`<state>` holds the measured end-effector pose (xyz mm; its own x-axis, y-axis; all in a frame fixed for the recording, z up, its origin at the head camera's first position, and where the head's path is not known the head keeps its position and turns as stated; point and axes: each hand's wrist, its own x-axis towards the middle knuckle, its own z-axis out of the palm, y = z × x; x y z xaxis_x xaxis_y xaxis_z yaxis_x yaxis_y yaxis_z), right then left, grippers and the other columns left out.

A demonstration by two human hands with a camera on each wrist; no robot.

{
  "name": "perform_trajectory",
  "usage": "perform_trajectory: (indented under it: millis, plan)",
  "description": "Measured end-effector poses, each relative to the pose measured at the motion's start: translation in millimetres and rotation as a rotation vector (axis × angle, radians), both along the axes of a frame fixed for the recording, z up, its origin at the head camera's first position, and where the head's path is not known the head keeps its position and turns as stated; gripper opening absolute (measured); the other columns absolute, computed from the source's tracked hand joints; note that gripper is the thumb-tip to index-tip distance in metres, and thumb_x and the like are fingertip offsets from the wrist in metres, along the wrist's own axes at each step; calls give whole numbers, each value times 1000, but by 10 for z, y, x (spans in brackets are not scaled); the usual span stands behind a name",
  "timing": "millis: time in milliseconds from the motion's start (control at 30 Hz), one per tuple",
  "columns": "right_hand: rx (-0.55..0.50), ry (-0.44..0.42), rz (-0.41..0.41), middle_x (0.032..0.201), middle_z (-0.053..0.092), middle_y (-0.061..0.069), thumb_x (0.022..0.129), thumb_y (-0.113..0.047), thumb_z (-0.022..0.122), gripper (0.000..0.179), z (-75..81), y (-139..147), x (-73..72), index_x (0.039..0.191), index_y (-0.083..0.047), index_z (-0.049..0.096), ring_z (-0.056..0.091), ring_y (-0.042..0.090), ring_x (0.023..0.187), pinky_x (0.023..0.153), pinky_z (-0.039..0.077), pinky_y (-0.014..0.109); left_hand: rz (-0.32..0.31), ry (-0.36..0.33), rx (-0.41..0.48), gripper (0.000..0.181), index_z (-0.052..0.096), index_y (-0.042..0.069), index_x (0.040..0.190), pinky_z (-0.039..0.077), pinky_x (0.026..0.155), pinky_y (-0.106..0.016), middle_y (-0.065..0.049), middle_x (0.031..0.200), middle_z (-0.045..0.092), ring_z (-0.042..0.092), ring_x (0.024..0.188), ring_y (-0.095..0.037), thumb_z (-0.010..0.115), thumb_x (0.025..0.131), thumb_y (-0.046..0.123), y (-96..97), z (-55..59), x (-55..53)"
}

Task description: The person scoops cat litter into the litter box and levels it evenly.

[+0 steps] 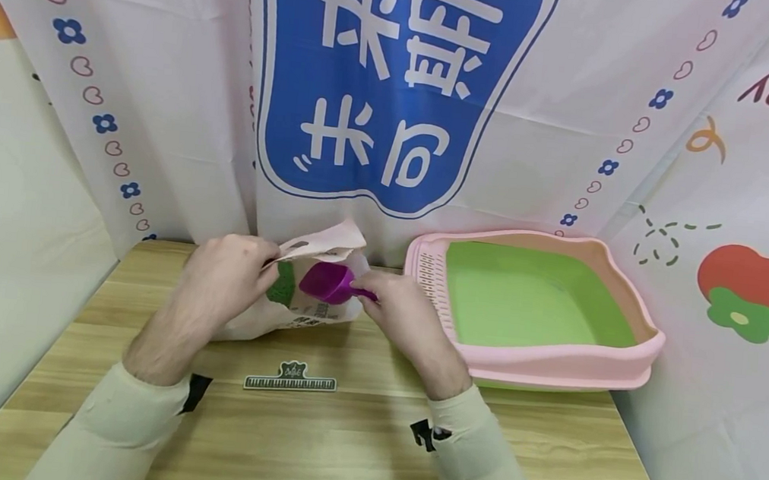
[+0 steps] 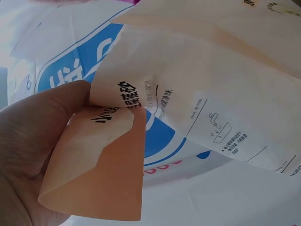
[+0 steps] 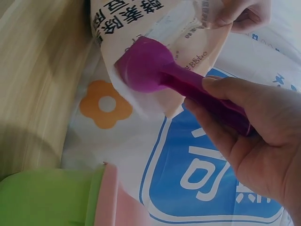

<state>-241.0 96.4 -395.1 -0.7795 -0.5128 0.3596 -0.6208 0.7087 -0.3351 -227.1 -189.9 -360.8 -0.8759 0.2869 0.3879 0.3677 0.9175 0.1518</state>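
My left hand (image 1: 225, 276) grips the top edge of a pale paper bag of cat litter (image 1: 253, 325) at its mouth. Green granules (image 1: 282, 284) show inside. In the left wrist view, thumb and fingers pinch a folded flap of the bag (image 2: 113, 165) with printed text and a small drawing. A purple scoop (image 1: 326, 282) is held by its handle in my right hand (image 1: 407, 314). The scoop's bowl overlaps the bag's opening in the head view. From the right wrist, the rounded back of the scoop bowl (image 3: 146, 66) faces the camera at the bag's rim; its inside is hidden there.
A litter box with a pink rim (image 1: 559, 366) and green base stands to the right, with a slotted panel along its left side. In front of the bag, a dark green and white bag clip (image 1: 291, 380) lies on the wooden table (image 1: 311, 455). Printed cloth (image 1: 184, 93) hangs behind.
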Motion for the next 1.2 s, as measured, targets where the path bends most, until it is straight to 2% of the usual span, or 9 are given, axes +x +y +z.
perform_trajectory:
  millis: [133,433,700,933,1200]
  plan:
    - [47,-25,-1,123,91,8,109,-10,83,18,-46,-21,5,126,-12,89,89,29,114,104,72,45,-2,-19,11,8,83,8,98,59,58,-50,-7,85,82,66,64,-23,78,103,8,-9,5,21]
    - [69,-120,23,125,91,10,109,-7,82,22,-145,-65,-10,130,-10,89,88,34,116,107,71,48,20,-89,47,16,85,8,118,64,67,-50,-11,105,86,74,78,-26,75,106,12,22,-28,-10]
    - [95,-165,14,126,91,8,109,-10,83,24,-221,-89,-36,132,-12,89,89,32,115,102,72,47,5,-127,56,18,85,8,121,59,62,-40,-10,100,85,71,72,-19,78,105,12,55,-56,-30]
    - [103,-180,17,118,92,5,110,-16,84,18,-257,-104,-71,126,-15,90,88,27,110,98,71,47,-2,-137,52,19,87,7,123,63,67,-46,-13,107,88,73,75,-22,78,106,12,53,-90,-61]
    - [88,-207,10,126,91,6,110,-19,83,25,-293,-159,-115,134,-15,88,88,31,117,104,71,48,8,-143,42,14,88,10,118,64,68,-50,-11,105,88,74,77,-24,80,106,12,64,-119,-88]
